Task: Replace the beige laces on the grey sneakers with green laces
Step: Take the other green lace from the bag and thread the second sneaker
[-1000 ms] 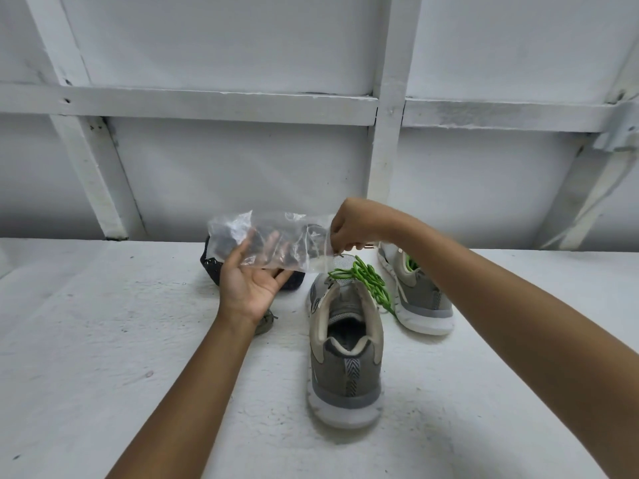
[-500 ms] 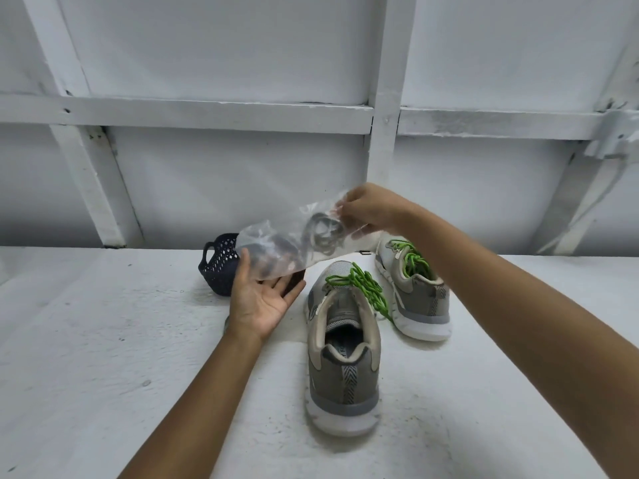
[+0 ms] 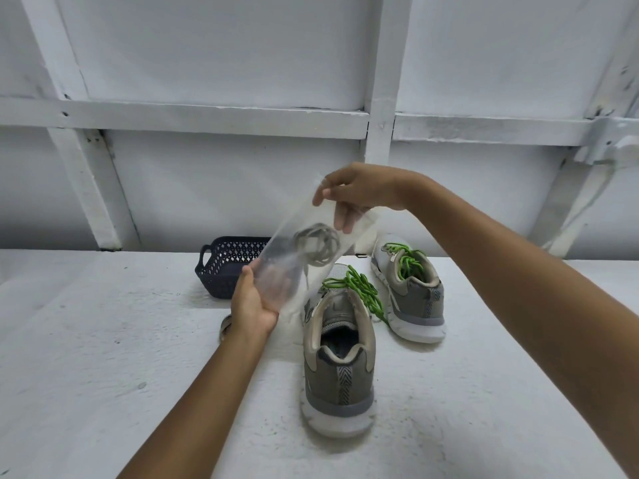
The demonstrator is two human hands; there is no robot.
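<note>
Across the upper half of the frame I see a white panelled wall [image 3: 207, 46] with painted beams. Below it the white desk [image 3: 86, 357] fills the lower half.

At lower centre the near grey sneaker [image 3: 339, 368] stands heel toward me. A loose bunch of green lace [image 3: 356, 288] lies on its tongue and spills to the right. The far grey sneaker [image 3: 413, 299] sits just right of centre, close beside it, with its own green lace [image 3: 408, 261] piled in the opening.

A dark perforated basket [image 3: 224, 267] stands left of centre, by the wall.

In front of the basket, a clear plastic bag [image 3: 294, 267] is held tilted above the desk, with its high end to the right. The beige laces [image 3: 316, 245] are coiled inside it at mid-frame.

The right hand [image 3: 359, 188] has its grip on the bag's upper end, pinching it between thumb and fingers. The left hand [image 3: 254, 302] cups the lower end from below, palm up, its grip closed round the plastic.

Something small and greyish [image 3: 225, 326] lies on the desk by the left wrist. It is too hidden for me to tell what it is.
</note>
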